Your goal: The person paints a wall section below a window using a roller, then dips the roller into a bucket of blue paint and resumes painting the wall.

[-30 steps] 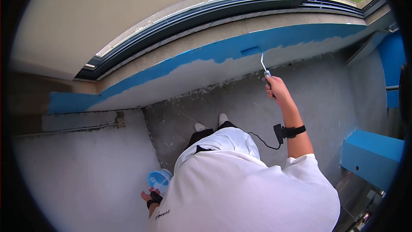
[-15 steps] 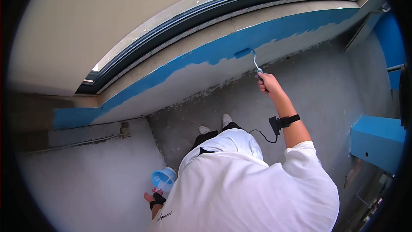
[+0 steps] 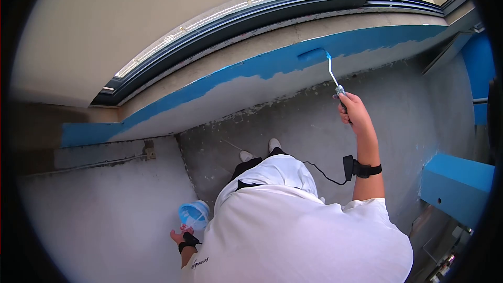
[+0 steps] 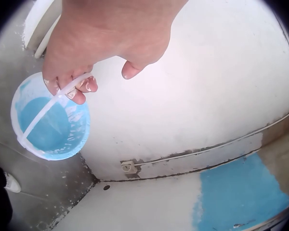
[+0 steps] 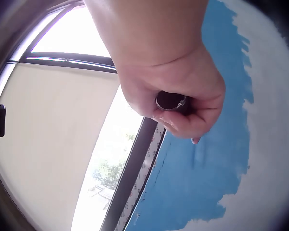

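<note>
My right hand [image 3: 356,113] grips the handle of a paint roller [image 3: 313,54], whose blue sleeve lies against the blue-painted band of the wall [image 3: 251,65]. In the right wrist view, fingers wrap round the dark handle end [image 5: 171,100]; the roller's head is hidden behind the hand [image 5: 183,96]. Low on the left, my left hand [image 3: 181,236] carries a bucket [image 3: 194,215] by its handle. The left wrist view shows the white bucket handle [image 4: 43,113] hooked over curled fingers [image 4: 77,96], with light blue paint [image 4: 45,124] inside the bucket.
Above the painted band run a bare sill [image 3: 220,52] and a dark window frame [image 3: 251,21]. A blue box-shaped block [image 3: 456,183] stands at the right. A small socket box [image 4: 129,167] sits on the left wall. Grey concrete floor [image 3: 314,120] lies around the shoes.
The roller and right hand shift slightly left, then back right and up along the blue band, as the head view also swings. The left hand keeps holding the bucket.
</note>
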`<state>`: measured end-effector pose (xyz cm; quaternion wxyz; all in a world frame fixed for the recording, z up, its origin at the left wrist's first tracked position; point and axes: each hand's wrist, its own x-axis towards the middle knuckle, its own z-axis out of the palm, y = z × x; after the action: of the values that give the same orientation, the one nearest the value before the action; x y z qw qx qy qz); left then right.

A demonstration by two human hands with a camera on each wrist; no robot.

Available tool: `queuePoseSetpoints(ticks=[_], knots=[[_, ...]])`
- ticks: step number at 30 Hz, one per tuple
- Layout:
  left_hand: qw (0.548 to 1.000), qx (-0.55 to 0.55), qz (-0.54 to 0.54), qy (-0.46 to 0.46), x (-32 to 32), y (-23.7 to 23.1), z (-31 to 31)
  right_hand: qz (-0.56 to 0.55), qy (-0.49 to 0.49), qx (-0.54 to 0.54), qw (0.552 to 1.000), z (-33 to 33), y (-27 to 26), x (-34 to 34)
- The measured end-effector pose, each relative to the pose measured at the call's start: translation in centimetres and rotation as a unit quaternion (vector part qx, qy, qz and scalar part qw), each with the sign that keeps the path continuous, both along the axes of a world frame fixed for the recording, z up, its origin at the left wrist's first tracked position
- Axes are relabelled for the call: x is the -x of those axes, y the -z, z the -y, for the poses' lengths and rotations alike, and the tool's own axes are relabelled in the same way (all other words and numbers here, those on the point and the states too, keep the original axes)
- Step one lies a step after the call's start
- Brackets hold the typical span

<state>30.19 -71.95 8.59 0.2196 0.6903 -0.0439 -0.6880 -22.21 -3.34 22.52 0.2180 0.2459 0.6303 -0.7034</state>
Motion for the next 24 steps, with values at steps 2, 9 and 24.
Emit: queuePoseSetpoints(ticks=[2,9,24], knots=[[1.000,-0.007,0.005,-0.016,-0.4,0.4,0.2,0.000,-0.005,-0.005,1.000,0.2,0.2,0.1],[0.999,-0.003,0.020,0.039,3.4,0.3,0.1,-0.003,0.036,-0.023,0.999,3.0,3.5,0.1],[0.999,0.005,-0.006,0.041,4.0,0.9,1.9,-0.016,0.041,0.015,0.999,-0.4,-1.3,-0.9]])
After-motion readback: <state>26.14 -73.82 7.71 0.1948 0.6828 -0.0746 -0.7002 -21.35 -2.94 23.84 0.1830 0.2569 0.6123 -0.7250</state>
